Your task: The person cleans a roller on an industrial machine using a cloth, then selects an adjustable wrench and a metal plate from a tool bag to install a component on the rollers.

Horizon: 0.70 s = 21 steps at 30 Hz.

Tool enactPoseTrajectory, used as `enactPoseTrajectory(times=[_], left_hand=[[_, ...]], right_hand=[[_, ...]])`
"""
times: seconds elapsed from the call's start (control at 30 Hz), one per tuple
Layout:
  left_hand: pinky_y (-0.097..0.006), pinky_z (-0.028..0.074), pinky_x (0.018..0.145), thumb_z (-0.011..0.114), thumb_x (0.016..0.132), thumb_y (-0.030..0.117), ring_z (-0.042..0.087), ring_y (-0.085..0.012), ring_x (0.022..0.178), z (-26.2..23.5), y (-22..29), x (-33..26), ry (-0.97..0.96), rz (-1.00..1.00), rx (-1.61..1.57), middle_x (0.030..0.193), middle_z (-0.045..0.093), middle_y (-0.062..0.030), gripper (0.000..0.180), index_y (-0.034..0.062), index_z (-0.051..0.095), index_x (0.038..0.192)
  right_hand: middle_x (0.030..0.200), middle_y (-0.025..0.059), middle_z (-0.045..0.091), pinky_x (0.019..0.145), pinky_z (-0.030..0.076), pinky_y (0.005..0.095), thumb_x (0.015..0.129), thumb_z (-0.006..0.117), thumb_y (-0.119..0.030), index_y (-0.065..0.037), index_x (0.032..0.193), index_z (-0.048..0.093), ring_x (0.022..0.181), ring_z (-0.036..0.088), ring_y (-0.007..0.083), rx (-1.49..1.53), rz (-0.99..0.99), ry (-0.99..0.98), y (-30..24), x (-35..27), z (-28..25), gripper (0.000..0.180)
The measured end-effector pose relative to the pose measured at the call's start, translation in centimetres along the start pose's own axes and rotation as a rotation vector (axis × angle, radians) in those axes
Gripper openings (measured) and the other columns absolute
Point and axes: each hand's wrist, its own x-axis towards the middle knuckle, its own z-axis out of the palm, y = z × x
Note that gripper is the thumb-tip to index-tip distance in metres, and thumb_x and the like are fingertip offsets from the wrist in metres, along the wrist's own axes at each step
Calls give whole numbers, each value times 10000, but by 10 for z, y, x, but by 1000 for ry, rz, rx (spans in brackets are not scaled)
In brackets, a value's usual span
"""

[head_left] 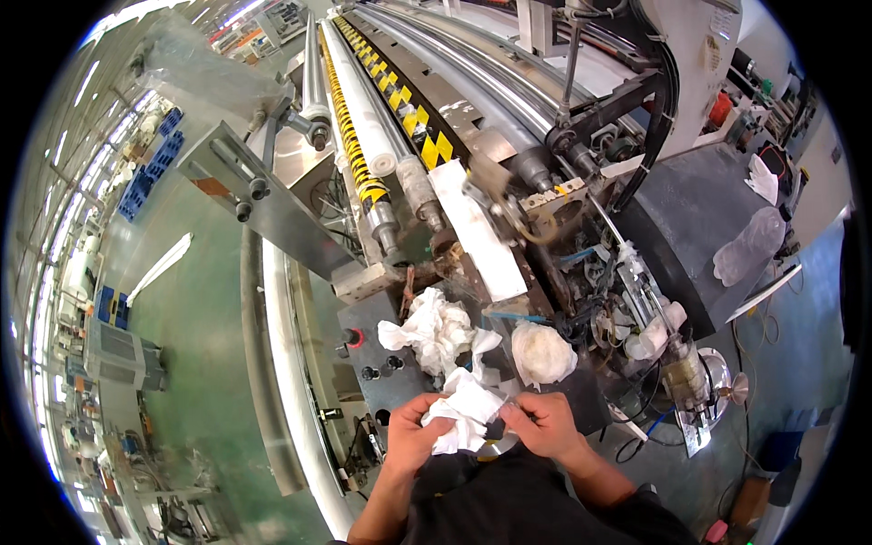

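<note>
Low in the head view, close to my body, both hands grip a crumpled white wiping cloth (469,411). My left hand (413,436) is closed on its left side, thumb over the folds. My right hand (548,427) is closed too, pinching the cloth's right edge between thumb and fingers. Just beyond lies a heap of crumpled white cloths (438,327) on the machine's dark end cover. To its right sits a rounded, yellowish-white wad (543,354).
Ahead stretches a machine with long metal rollers (518,77) and yellow-black striped bars (354,127). A white strip (479,232) lies across its near end. Cables and cylinders crowd the right, beside a dark cabinet (677,218) bearing a clear plastic bag (749,245). Green floor (204,363) spreads left.
</note>
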Motion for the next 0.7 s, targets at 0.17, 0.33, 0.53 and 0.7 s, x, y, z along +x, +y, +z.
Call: enactPoseTrajectory(times=[0.17,0.33,0.53,0.7], left_hand=[[-237,496,733,647,800,-21,606,-88,825,-5,-2,-4,-58,-74,4,969,657,-52,293,-34,618,1091],[-230,484,733,650,819,6,595,-78,832,-12,-10,-3,-249,-134,110,991,648,-45,307,-21,597,1120],[-232,485,718,678,783,9,604,-87,804,-7,-12,4,-282,-102,224,905,670,-35,270,-35,635,1046],[-239,490,697,706,727,48,616,-100,781,-15,-13,10,-303,27,523,859,692,-81,294,-44,649,1000]], right_hand=[[576,82,614,447,419,269,876,632,-166,-5,710,645,479,587,137,-18,72,5,2,-16,7,233],[606,85,632,481,446,257,881,623,-167,-5,767,662,515,612,137,-38,149,74,-12,-32,10,203],[748,72,684,573,493,254,902,583,-154,-26,964,673,613,631,116,-139,309,443,-22,-72,2,168],[745,63,644,483,416,210,961,507,-222,-17,1139,592,527,516,68,-44,145,1182,-38,-153,-47,285]])
